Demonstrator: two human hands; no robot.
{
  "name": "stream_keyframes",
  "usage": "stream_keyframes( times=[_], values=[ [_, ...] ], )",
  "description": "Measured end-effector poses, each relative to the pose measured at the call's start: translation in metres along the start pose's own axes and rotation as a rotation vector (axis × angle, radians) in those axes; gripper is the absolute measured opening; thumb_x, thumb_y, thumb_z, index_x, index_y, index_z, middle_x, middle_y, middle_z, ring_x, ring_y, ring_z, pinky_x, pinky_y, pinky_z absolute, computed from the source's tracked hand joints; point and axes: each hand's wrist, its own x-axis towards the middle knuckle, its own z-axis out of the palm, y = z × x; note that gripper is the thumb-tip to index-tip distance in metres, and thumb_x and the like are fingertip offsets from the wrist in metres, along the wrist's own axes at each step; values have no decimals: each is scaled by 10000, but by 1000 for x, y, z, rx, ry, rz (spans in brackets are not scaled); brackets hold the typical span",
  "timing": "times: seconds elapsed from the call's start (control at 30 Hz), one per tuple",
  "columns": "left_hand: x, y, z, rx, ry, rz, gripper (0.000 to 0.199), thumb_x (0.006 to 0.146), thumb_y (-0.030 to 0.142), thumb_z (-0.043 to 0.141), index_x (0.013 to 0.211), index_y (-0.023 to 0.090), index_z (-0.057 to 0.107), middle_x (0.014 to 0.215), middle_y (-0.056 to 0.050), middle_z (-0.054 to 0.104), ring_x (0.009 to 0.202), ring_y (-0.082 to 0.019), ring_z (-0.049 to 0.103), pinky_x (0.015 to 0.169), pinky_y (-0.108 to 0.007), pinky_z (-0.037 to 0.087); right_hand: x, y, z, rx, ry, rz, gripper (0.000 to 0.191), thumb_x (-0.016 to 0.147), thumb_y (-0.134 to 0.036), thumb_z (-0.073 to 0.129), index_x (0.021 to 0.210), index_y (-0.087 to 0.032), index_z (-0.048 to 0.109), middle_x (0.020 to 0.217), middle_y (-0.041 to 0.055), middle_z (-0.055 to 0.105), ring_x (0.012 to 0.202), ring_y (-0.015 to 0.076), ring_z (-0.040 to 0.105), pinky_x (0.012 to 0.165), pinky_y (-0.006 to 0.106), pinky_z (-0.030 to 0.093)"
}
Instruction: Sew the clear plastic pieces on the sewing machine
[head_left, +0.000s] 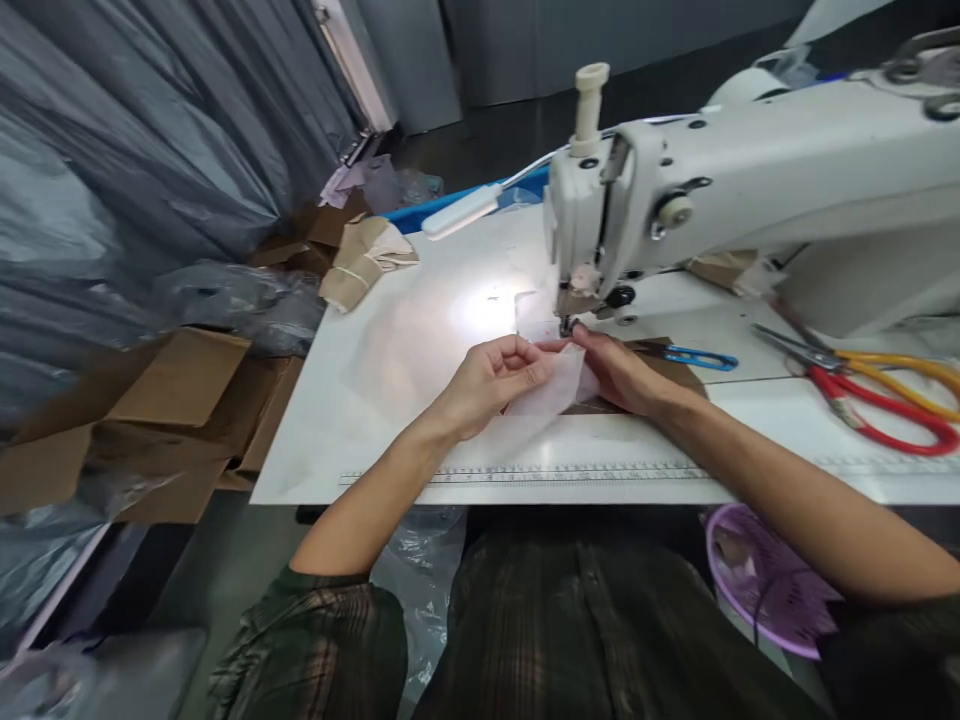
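Note:
A thin, sheer white piece of fabric (559,385) lies in front of the needle of a white sewing machine (592,220). My left hand (499,380) pinches its left side between thumb and fingers. On the other side, my right hand (619,370) is closed on the fabric, fingertips close beside the presser foot (568,326). Part of the fabric is hidden behind my fingers. Just right of my right hand lie blue thread snips (697,357).
Scissors with red handles (900,425) and others with yellow handles (892,360) lie at the right. A ruler strip (525,473) runs along the table's front edge. A lamp (461,212) shines at the left, near a folded beige cloth bundle (364,265). Cardboard boxes (172,385) stand left.

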Motion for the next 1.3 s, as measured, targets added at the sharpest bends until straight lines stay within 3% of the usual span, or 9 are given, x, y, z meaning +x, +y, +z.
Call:
stream_keyframes(
  times=[0.1, 0.23, 0.37, 0.53, 0.67, 0.8, 1.03, 1.13, 1.3],
  values=[
    [28, -24, -4, 123, 40, -16, 402, 668, 407, 887, 756, 150, 591, 647, 20, 634, 555, -66, 570, 505, -164, 444, 0, -6, -3, 129, -35, 44, 618, 904, -744, 423, 948, -174, 657, 815, 85, 716, 826, 227, 689, 737, 359, 591],
    [42, -39, -23, 207, 121, -27, 398, 702, 419, 864, 751, 157, 569, 638, 15, 638, 493, -58, 552, 448, -165, 415, -3, -12, -8, -147, -1, 171, 333, 777, -477, 777, 826, -195, 606, 686, 15, 663, 630, 153, 631, 581, 270, 550],
    [45, -41, -41, 296, 128, -11, 353, 788, 439, 788, 787, 164, 569, 720, -29, 695, 481, -72, 568, 386, -173, 420, -14, -21, -25, -316, -33, 245, 212, 788, -378, 761, 808, -196, 653, 672, 13, 664, 596, 143, 605, 518, 254, 494],
    [53, -44, -55, 377, 198, 74, 264, 876, 416, 676, 817, 176, 583, 798, -39, 700, 547, -83, 597, 391, -168, 464, -48, -37, -54, -357, -22, 29, 204, 740, -401, 766, 845, -226, 766, 896, 35, 728, 794, 183, 674, 672, 297, 553],
    [53, -39, -57, 537, 229, 147, 207, 885, 381, 649, 865, 176, 624, 862, -49, 704, 627, -102, 628, 431, -174, 495, -78, -40, -70, -406, 129, -80, 169, 703, -325, 786, 860, -263, 798, 1063, 43, 729, 973, 216, 682, 764, 315, 564],
    [44, -21, -46, 837, 242, 415, 182, 892, 355, 647, 955, 190, 692, 965, -41, 718, 783, -139, 662, 576, -223, 563, -89, -40, -76, -437, 249, -17, 168, 817, -381, 712, 907, -269, 798, 1029, 40, 742, 852, 188, 691, 699, 311, 566],
    [28, -4, 10, 959, -183, 714, 365, 883, 368, 714, 1177, 158, 661, 1187, -117, 706, 1116, -229, 667, 975, -400, 564, -81, -51, -53, -323, 185, 12, 224, 856, -414, 679, 927, -231, 785, 951, 31, 761, 860, 187, 700, 763, 315, 582],
    [27, -9, 27, 883, -170, 653, 407, 854, 365, 749, 1187, 152, 654, 1055, -91, 746, 950, -193, 712, 846, -327, 598, -74, -48, -43, -189, 112, 45, 236, 837, -397, 698, 950, -201, 767, 938, 37, 761, 851, 182, 706, 787, 320, 588],
    [17, -11, 29, 693, -69, 377, 157, 880, 335, 694, 906, 182, 716, 791, -20, 741, 629, -115, 648, 586, -222, 529, -61, -35, -44, 102, 79, 15, 373, 816, -433, 679, 1104, -199, 711, 1124, 76, 735, 1053, 233, 678, 956, 409, 547]
  ],
)
